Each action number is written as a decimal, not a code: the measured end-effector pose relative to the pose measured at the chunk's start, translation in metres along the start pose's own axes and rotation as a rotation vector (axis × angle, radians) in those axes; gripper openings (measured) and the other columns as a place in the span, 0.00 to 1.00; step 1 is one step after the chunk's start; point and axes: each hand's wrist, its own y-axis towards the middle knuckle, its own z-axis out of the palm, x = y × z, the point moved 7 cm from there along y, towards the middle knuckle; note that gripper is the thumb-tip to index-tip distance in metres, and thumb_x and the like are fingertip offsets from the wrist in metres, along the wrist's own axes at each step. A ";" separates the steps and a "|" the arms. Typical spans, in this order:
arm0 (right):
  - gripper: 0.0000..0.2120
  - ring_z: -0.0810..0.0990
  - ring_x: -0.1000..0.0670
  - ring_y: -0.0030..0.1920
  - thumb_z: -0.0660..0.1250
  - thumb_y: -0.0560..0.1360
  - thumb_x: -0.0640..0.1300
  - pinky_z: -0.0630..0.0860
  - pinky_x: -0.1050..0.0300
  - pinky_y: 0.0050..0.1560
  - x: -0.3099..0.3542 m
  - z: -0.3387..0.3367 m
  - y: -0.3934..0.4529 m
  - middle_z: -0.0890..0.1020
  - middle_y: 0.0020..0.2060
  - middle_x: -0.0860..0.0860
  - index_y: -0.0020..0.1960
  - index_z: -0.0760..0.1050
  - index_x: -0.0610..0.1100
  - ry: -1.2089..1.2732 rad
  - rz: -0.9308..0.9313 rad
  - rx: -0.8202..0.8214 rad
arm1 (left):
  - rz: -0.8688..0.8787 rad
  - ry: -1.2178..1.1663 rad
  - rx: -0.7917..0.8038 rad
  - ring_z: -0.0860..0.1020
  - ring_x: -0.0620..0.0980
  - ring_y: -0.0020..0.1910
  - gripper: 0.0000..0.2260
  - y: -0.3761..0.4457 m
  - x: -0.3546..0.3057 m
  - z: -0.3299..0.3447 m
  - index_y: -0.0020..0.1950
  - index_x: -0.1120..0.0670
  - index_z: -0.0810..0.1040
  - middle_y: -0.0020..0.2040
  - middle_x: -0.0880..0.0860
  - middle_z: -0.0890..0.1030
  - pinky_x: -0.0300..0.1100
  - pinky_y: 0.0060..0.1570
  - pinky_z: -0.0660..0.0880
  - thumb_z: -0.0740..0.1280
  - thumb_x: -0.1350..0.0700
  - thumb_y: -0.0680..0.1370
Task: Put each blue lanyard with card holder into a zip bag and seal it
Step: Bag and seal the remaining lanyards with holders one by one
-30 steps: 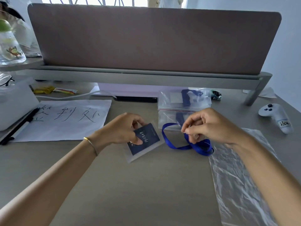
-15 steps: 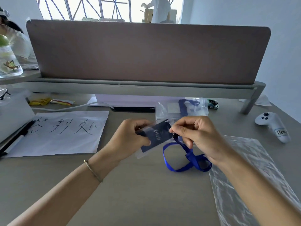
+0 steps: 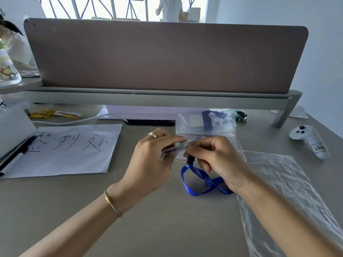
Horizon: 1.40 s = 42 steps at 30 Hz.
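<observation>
Left hand (image 3: 148,162) pinches the flat, clear card holder (image 3: 173,149) edge-on above the desk (image 3: 167,229). Right hand (image 3: 217,160) pinches the black clip (image 3: 190,161) of the glossy blue lanyard (image 3: 201,181), looped on the desk. Filled zip bags (image 3: 206,125) lie beyond; crinkled plastic sheet (image 3: 278,191) right.

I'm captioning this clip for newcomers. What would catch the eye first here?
The two hands meeting mid-desk: the left hand holds the card holder edge-on, the right hand pinches the clip end of the blue lanyard, looped on the desk below. Behind them lie filled zip bags.

The hands (image 3: 187,160) hide most of the card holder (image 3: 173,149), seen edge-on.
</observation>
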 end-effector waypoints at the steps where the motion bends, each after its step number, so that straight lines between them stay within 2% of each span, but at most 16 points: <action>1: 0.12 0.65 0.53 0.22 0.69 0.78 0.41 0.65 0.63 0.29 0.000 0.001 -0.001 0.72 0.20 0.49 0.37 0.84 0.41 -0.005 0.005 0.002 | 0.010 -0.003 -0.018 0.79 0.44 0.42 0.15 0.000 0.000 -0.001 0.56 0.50 0.85 0.43 0.45 0.78 0.36 0.44 0.76 0.72 0.66 0.74; 6: 0.11 0.66 0.55 0.25 0.69 0.79 0.41 0.63 0.60 0.33 -0.005 0.009 -0.001 0.74 0.21 0.57 0.44 0.84 0.35 -0.029 0.028 0.094 | -0.055 -0.011 -0.083 0.80 0.44 0.42 0.10 0.002 0.006 -0.008 0.50 0.49 0.87 0.42 0.43 0.81 0.34 0.41 0.75 0.74 0.63 0.73; 11: 0.09 0.74 0.62 0.26 0.69 0.79 0.40 0.67 0.74 0.32 -0.007 0.015 -0.002 0.75 0.21 0.61 0.46 0.85 0.36 -0.106 -0.005 0.169 | -0.271 -0.130 -0.097 0.82 0.40 0.42 0.09 0.003 0.029 -0.009 0.45 0.48 0.87 0.40 0.42 0.84 0.30 0.40 0.75 0.74 0.63 0.73; 15: 0.09 0.79 0.61 0.36 0.71 0.78 0.44 0.71 0.69 0.45 -0.007 0.019 -0.003 0.85 0.32 0.52 0.40 0.86 0.43 -0.144 -0.015 0.164 | -0.343 -0.152 -0.127 0.82 0.40 0.39 0.08 0.003 0.039 -0.011 0.42 0.47 0.86 0.38 0.42 0.84 0.34 0.41 0.78 0.75 0.61 0.73; 18: 0.07 0.84 0.55 0.44 0.71 0.77 0.43 0.76 0.63 0.52 -0.011 0.021 -0.003 0.87 0.40 0.47 0.43 0.83 0.42 -0.114 -0.011 0.151 | -0.421 -0.207 -0.120 0.79 0.38 0.34 0.09 0.004 0.046 -0.011 0.39 0.47 0.84 0.33 0.40 0.82 0.30 0.36 0.73 0.74 0.61 0.74; 20: 0.05 0.86 0.50 0.46 0.69 0.79 0.40 0.78 0.62 0.54 -0.013 0.025 -0.003 0.87 0.41 0.46 0.45 0.80 0.39 -0.055 0.006 0.162 | -0.557 -0.423 -0.136 0.76 0.41 0.32 0.09 0.003 0.054 -0.009 0.38 0.50 0.84 0.32 0.43 0.81 0.32 0.35 0.71 0.72 0.63 0.75; 22: 0.07 0.84 0.48 0.43 0.67 0.80 0.40 0.79 0.59 0.52 -0.014 0.030 -0.005 0.87 0.37 0.44 0.44 0.79 0.39 -0.065 0.014 0.180 | -0.752 -0.781 -0.153 0.77 0.48 0.35 0.09 -0.002 0.061 -0.001 0.39 0.56 0.82 0.37 0.51 0.82 0.36 0.33 0.75 0.69 0.66 0.77; 25: 0.11 0.80 0.36 0.39 0.67 0.81 0.43 0.77 0.43 0.53 -0.018 0.036 -0.006 0.85 0.33 0.44 0.41 0.82 0.42 -0.112 0.026 0.209 | -0.901 -1.052 -0.100 0.79 0.54 0.42 0.07 -0.003 0.061 0.009 0.49 0.61 0.80 0.45 0.58 0.80 0.40 0.32 0.80 0.62 0.66 0.80; 28: 0.12 0.82 0.39 0.39 0.66 0.81 0.43 0.78 0.49 0.51 -0.022 0.037 -0.006 0.84 0.31 0.46 0.41 0.83 0.43 -0.157 0.036 0.225 | -0.915 -1.175 -0.075 0.80 0.54 0.47 0.11 0.000 0.059 0.010 0.56 0.65 0.80 0.50 0.58 0.82 0.43 0.38 0.82 0.59 0.65 0.82; 31: 0.12 0.79 0.51 0.35 0.66 0.81 0.44 0.75 0.58 0.45 -0.026 0.035 -0.006 0.82 0.30 0.48 0.41 0.84 0.44 -0.223 0.049 0.241 | -0.879 -1.180 -0.041 0.82 0.49 0.37 0.14 0.003 0.051 0.009 0.44 0.61 0.83 0.40 0.55 0.83 0.44 0.36 0.82 0.59 0.66 0.81; 34: 0.12 0.78 0.54 0.35 0.66 0.81 0.43 0.76 0.54 0.47 -0.025 0.033 -0.005 0.81 0.30 0.50 0.40 0.82 0.46 -0.304 0.018 0.280 | -0.871 -1.156 0.019 0.80 0.48 0.31 0.23 0.002 0.046 0.011 0.29 0.58 0.82 0.31 0.52 0.80 0.44 0.37 0.83 0.57 0.67 0.81; 35: 0.12 0.78 0.54 0.35 0.66 0.81 0.42 0.76 0.53 0.48 -0.025 0.031 -0.005 0.80 0.31 0.51 0.39 0.81 0.46 -0.323 -0.001 0.288 | -0.882 -1.165 0.044 0.79 0.48 0.31 0.20 0.001 0.046 0.012 0.33 0.60 0.82 0.31 0.52 0.79 0.42 0.36 0.83 0.57 0.67 0.80; 37: 0.10 0.79 0.54 0.36 0.66 0.80 0.40 0.76 0.53 0.47 -0.023 0.026 -0.004 0.81 0.32 0.53 0.40 0.79 0.45 -0.376 -0.033 0.284 | -0.908 -1.164 0.127 0.79 0.51 0.39 0.11 0.000 0.045 0.016 0.50 0.67 0.80 0.42 0.56 0.79 0.41 0.37 0.82 0.58 0.66 0.80; 38: 0.10 0.79 0.55 0.36 0.66 0.79 0.39 0.76 0.53 0.45 -0.023 0.023 -0.003 0.81 0.33 0.53 0.40 0.79 0.44 -0.406 -0.036 0.280 | -0.927 -1.146 0.183 0.78 0.52 0.43 0.12 -0.002 0.044 0.018 0.56 0.67 0.79 0.46 0.57 0.78 0.41 0.37 0.81 0.59 0.64 0.80; 39: 0.09 0.78 0.55 0.35 0.66 0.78 0.37 0.75 0.54 0.43 -0.024 0.019 -0.002 0.81 0.32 0.54 0.39 0.78 0.43 -0.431 -0.028 0.280 | -0.943 -1.104 0.236 0.78 0.52 0.43 0.11 -0.005 0.045 0.020 0.55 0.65 0.79 0.45 0.57 0.78 0.40 0.35 0.80 0.60 0.63 0.80; 42: 0.10 0.80 0.54 0.37 0.64 0.78 0.34 0.75 0.58 0.42 -0.022 0.013 0.000 0.82 0.33 0.51 0.39 0.79 0.39 -0.397 -0.010 0.335 | -0.893 -0.923 0.445 0.75 0.47 0.28 0.13 -0.010 0.040 0.024 0.37 0.57 0.73 0.33 0.52 0.74 0.35 0.26 0.74 0.60 0.65 0.81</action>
